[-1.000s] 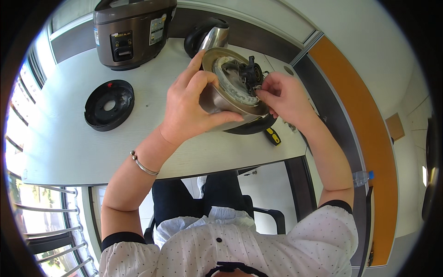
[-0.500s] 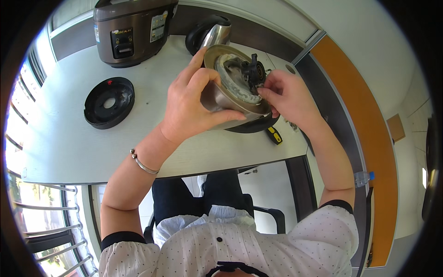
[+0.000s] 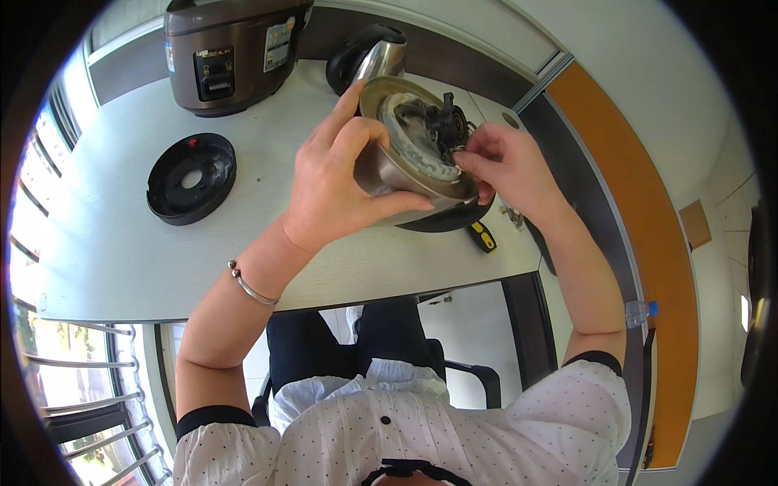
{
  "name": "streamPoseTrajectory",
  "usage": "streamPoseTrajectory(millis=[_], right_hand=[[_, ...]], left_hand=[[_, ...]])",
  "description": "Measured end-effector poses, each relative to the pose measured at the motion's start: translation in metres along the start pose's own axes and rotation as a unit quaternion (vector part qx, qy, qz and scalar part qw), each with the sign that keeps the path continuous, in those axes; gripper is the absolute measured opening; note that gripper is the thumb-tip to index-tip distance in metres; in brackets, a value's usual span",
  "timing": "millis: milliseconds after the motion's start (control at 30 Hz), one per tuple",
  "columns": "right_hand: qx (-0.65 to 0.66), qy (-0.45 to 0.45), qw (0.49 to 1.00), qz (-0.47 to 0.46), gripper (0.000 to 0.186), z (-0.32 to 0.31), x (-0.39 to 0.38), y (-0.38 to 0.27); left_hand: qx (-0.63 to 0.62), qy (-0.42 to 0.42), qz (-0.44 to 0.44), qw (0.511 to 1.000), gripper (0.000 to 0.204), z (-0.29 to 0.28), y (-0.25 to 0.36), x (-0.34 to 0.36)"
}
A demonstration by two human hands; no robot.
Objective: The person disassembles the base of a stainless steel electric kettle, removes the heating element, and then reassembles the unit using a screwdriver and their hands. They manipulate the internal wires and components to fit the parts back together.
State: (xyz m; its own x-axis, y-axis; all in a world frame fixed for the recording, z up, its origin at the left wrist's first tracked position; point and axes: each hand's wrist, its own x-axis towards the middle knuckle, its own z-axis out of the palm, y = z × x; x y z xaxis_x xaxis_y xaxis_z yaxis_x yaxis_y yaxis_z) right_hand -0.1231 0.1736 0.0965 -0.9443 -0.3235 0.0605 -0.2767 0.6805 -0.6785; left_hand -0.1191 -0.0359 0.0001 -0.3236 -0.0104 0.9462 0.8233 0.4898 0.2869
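A metal electric kettle [image 3: 381,180] lies tilted above the table, its underside turned up. My left hand [image 3: 332,174] is wrapped round its side, thumb along the lower wall and fingers at the upper rim. A black round connector [image 3: 447,123] stands out from the exposed underside, which has a pale, rough ring around it. At the connector's lower side my right hand [image 3: 504,166] pinches with thumb and index finger. Whatever lies between those fingertips is too small to make out. The kettle's black handle is partly hidden beneath the body.
A black round base cover [image 3: 166,194] lies on the white table [image 3: 121,275] at the left. Behind it stands a brown rice cooker [image 3: 235,61]. A black and steel vessel [image 3: 381,61] is at the back. A yellow-black tool handle [image 3: 482,237] and small metal parts [image 3: 512,216] lie at the right.
Almost nothing differs. The kettle and my right hand have shifted very slightly, with the fingers still pinched at the connector.
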Motion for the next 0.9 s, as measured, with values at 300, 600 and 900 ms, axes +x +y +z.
streamPoseTrajectory(millis=[300, 600, 900], right_hand=[[-0.039, 0.019, 0.999, 0.004, 0.015, 0.0065, -0.0016, -0.0066], [-0.052, 0.009, 0.999, 0.006, 0.015, 0.0050, -0.0016, -0.0063], [0.011, 0.008, 1.000, 0.008, 0.016, 0.0014, -0.0008, 0.0006]], left_hand=[[0.001, -0.003, -0.003, 1.000, 0.065, -0.0001, -0.0014, -0.0010], [-0.009, -0.010, -0.010, 1.000, 0.064, 0.0009, -0.0010, -0.0025], [0.000, -0.004, -0.001, 1.000, 0.065, 0.0010, -0.0004, -0.0027]])
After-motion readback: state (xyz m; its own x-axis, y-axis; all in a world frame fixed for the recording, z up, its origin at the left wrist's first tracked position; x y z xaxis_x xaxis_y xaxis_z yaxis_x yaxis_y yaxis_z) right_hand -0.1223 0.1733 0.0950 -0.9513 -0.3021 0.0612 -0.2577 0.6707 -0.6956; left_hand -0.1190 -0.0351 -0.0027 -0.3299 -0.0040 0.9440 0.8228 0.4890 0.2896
